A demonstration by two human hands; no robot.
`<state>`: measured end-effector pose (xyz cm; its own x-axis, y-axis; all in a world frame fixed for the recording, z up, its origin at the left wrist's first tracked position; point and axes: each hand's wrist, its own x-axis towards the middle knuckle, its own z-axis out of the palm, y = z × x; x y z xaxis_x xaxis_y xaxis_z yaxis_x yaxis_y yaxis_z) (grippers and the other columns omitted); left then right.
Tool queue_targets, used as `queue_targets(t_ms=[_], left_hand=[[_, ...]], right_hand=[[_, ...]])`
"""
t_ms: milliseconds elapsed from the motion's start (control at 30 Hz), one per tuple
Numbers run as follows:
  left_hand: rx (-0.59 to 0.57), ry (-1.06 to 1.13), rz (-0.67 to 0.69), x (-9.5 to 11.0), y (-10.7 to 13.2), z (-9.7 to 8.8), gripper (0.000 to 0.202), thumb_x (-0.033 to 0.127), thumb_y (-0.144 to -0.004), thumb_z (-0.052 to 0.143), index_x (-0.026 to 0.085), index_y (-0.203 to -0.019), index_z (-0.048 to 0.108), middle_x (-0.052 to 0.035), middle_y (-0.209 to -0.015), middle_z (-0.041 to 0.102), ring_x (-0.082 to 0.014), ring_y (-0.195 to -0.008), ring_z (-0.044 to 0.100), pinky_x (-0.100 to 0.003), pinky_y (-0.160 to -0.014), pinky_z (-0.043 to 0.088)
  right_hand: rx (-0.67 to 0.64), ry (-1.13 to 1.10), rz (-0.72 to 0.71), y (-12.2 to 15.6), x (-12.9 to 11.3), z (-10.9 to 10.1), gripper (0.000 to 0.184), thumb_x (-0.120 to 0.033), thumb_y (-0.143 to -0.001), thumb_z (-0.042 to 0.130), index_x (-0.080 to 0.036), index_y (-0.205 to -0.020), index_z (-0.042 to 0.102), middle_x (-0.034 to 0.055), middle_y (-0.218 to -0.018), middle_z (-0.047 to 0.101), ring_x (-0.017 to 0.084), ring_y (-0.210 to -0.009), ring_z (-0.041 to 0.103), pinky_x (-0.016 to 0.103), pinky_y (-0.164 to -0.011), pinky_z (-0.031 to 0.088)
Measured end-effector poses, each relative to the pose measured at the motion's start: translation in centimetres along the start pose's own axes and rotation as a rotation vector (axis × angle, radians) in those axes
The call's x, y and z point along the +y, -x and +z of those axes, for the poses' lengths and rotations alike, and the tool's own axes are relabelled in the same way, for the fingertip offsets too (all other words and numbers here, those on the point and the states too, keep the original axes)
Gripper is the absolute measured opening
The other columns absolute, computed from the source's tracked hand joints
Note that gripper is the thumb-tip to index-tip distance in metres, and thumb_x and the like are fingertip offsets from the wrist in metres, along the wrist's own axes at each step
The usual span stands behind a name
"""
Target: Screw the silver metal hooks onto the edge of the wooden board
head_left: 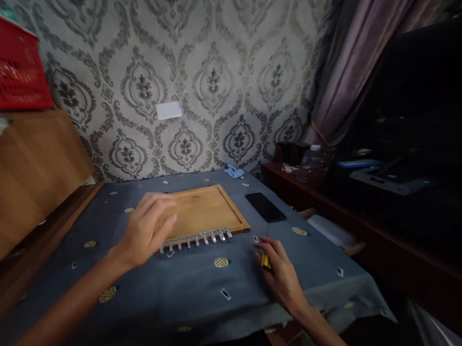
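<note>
A shallow wooden board with a raised rim [202, 212] lies on the table. Several silver metal clips [196, 239] stand in a row along its near edge. Over the left part of the board hovers my left hand [144, 229], slightly blurred, with the thumb apart from the fingers and nothing visible in it. My right hand [282, 277] is low at the board's near right, its fingers closed around a small yellow object [265, 260]. Most of that object is hidden in the grip, so its kind does not show.
A patterned blue-grey cloth [146, 308] covers the table. Right of the board lies a black phone [265, 207]; a crumpled blue item [234, 171] sits at the back. A red basket [5, 67] stands on a wooden cabinet [28, 172] at left. A dark side table [289, 175] holds a clear bottle [314, 156].
</note>
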<state>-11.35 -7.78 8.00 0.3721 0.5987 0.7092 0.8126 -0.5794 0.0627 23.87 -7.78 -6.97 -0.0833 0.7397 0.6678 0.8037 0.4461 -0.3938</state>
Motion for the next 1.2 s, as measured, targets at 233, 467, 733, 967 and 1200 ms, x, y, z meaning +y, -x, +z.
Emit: queue_targets(t_ms=[233, 467, 733, 967, 1200], left_hand=[[-0.324, -0.080, -0.593, -6.8, 1.9, 9.0, 0.024, 0.029, -0.091, 0.051, 0.018, -0.111, 0.055, -0.0088, -0.102, 0.063, -0.0273, -0.102, 0.062, -0.044, -0.092, 0.051], [-0.510, -0.142, -0.789, -8.3, 3.6, 10.8, 0.036, 0.037, -0.098, 0.060, 0.016, -0.127, 0.056, -0.0086, -0.117, 0.064, -0.0220, -0.101, 0.065, -0.044, -0.089, 0.055], [-0.588, -0.156, -0.845, -9.3, 2.7, 11.1, 0.034, 0.037, -0.097, 0.062, 0.016, -0.124, 0.060, -0.0095, -0.123, 0.063, -0.0227, -0.105, 0.065, -0.044, -0.089, 0.057], [-0.582, -0.144, -0.829, -9.6, 3.0, 10.8, 0.031, 0.039, -0.097, 0.062, 0.015, -0.117, 0.062, -0.0076, -0.114, 0.066, -0.0203, -0.098, 0.066, -0.042, -0.086, 0.057], [-0.564, -0.144, -0.787, -9.5, 2.9, 10.5, 0.024, 0.032, -0.087, 0.057, 0.016, -0.104, 0.063, -0.0066, -0.085, 0.070, -0.0238, -0.083, 0.067, -0.033, -0.075, 0.049]], right_hand=[[-0.198, 0.081, 0.014, -5.1, 3.4, 2.1, 0.028, -0.021, -0.094, 0.045, -0.018, -0.116, 0.063, 0.0144, -0.116, 0.063, 0.028, -0.107, 0.064, 0.043, -0.095, 0.054], [-0.299, 0.079, -0.020, -5.6, 4.8, 3.9, 0.038, -0.014, -0.090, 0.045, -0.019, -0.123, 0.061, 0.0134, -0.119, 0.063, 0.028, -0.110, 0.063, 0.042, -0.097, 0.053], [-0.283, 0.020, -0.072, -5.7, 6.6, 4.4, 0.038, -0.017, -0.089, 0.043, -0.021, -0.119, 0.065, 0.0114, -0.120, 0.066, 0.026, -0.111, 0.066, 0.040, -0.096, 0.056], [-0.329, -0.075, -0.036, -5.9, 6.7, 3.9, 0.029, -0.032, -0.093, 0.048, -0.023, -0.111, 0.069, 0.0104, -0.113, 0.069, 0.025, -0.104, 0.070, 0.038, -0.089, 0.059], [-0.248, -0.145, -0.006, -6.1, 5.1, 3.5, 0.023, -0.030, -0.090, 0.052, -0.024, -0.102, 0.071, 0.0101, -0.105, 0.070, 0.026, -0.097, 0.070, 0.040, -0.084, 0.059]])
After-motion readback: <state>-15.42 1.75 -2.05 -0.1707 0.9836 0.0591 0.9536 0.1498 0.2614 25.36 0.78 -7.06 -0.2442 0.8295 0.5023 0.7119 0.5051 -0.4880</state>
